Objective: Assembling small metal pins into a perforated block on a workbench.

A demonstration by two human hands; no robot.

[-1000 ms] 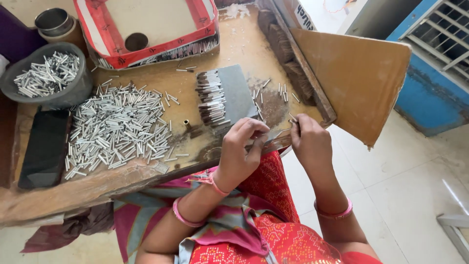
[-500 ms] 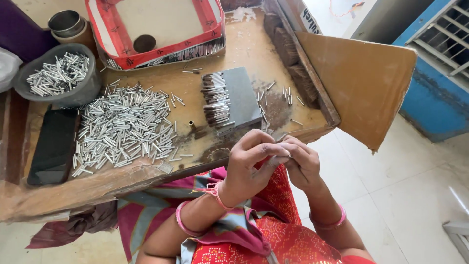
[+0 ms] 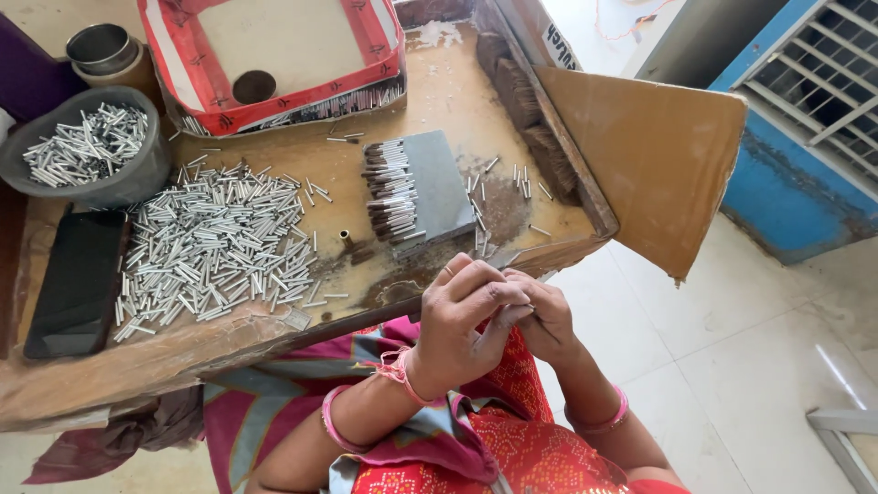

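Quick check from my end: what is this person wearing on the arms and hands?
Both hands are bare, with no gloves. The left hand has a pink thread tied at the wrist and a pink bangle further up the forearm. The right hand side carries a pink bangle on the forearm. No sleeves reach the forearms; whether any fingers bear rings I cannot tell.

Dressed in a red garment with a fine dotted print in white and yellow, under a draped cloth of magenta, teal and grey bands. Pink bangles on both wrists: one on the right wrist, two on the left forearm, with a thin pink thread tied above them. Bare from elbow to fingers, no sleeves showing.
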